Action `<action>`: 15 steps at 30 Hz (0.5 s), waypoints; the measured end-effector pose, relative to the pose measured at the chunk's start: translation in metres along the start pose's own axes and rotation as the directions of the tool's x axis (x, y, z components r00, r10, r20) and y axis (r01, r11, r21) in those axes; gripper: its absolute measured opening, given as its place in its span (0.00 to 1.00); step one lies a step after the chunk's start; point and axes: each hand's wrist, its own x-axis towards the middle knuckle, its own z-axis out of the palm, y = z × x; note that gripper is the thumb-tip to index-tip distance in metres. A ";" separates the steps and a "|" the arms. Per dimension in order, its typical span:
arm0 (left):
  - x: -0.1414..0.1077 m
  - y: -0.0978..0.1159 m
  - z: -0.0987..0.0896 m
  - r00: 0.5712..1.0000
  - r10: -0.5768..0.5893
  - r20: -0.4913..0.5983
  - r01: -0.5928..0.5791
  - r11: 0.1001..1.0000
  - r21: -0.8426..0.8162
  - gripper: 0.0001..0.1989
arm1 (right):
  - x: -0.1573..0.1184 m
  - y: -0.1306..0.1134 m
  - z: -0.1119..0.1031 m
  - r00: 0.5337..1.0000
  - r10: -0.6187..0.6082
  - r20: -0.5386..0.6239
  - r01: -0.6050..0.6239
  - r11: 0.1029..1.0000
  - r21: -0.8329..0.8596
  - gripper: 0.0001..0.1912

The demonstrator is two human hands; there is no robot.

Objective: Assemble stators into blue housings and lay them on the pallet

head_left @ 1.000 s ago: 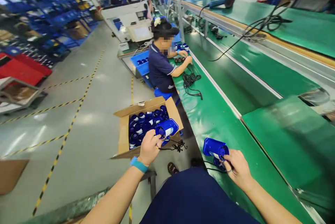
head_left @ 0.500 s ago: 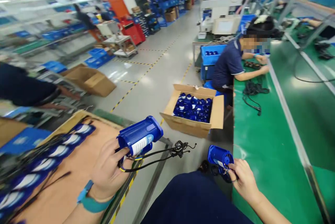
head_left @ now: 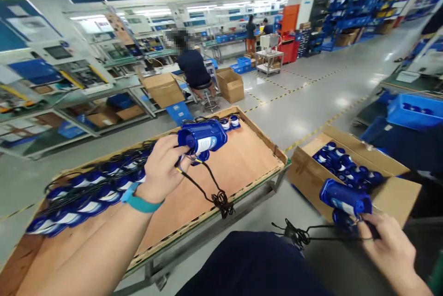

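Note:
My left hand is closed on the end of a blue plastic housing with a white and light-blue label. A black cable, bundled at its end, hangs from that housing. Below lies a wooden tray table with rows of similar blue housings and black cables along its far side. At the lower right my right hand grips a second blue housing by its end. Its bundled black cable trails to the left. Fingers partly cover both housings' ends.
An open cardboard box of blue parts stands right of the tray table. Beyond it is a blue bin. A seated person works at a far bench beside another carton. Marked floor runs between.
The view has swung left, bringing the tray table to the centre and taking the green workbench almost out of sight. Both hands keep their blue housings; the left one is now over the tray.

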 end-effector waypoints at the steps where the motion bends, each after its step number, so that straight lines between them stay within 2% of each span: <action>1: -0.002 -0.018 -0.009 0.999 -0.025 0.023 0.024 0.999 0.034 0.03 | 0.026 -0.010 0.008 0.999 -0.031 -0.019 0.032 0.999 0.025 0.01; 4: 0.002 -0.068 -0.023 0.991 -0.107 0.082 0.095 0.986 0.139 0.05 | 0.122 -0.041 0.034 0.991 -0.132 -0.038 0.136 0.985 0.109 0.01; 6: 0.006 -0.099 -0.023 0.982 -0.160 0.100 0.139 0.973 0.185 0.07 | 0.193 -0.063 0.057 0.974 -0.224 -0.027 0.225 0.956 0.188 0.01; 8: 0.005 -0.128 -0.015 0.969 -0.215 0.120 0.188 0.961 0.204 0.08 | 0.262 -0.087 0.091 0.942 -0.335 -0.008 0.320 0.893 0.317 0.02; 10: -0.005 -0.154 0.000 0.947 -0.270 0.172 0.236 0.952 0.195 0.08 | 0.318 -0.112 0.142 0.896 -0.443 0.021 0.379 0.790 0.483 0.04; 12: -0.025 -0.177 0.022 0.915 -0.319 0.248 0.284 0.944 0.166 0.09 | 0.354 -0.137 0.211 0.841 -0.537 0.069 0.382 0.678 0.628 0.08; 14: -0.053 -0.199 0.050 0.870 -0.372 0.324 0.342 0.928 0.146 0.09 | 0.366 -0.161 0.290 0.771 -0.617 0.160 0.348 0.618 0.705 0.11; 15: -0.068 -0.209 0.065 0.845 -0.399 0.356 0.373 0.917 0.141 0.09 | 0.366 -0.172 0.332 0.723 -0.652 0.229 0.329 0.617 0.715 0.11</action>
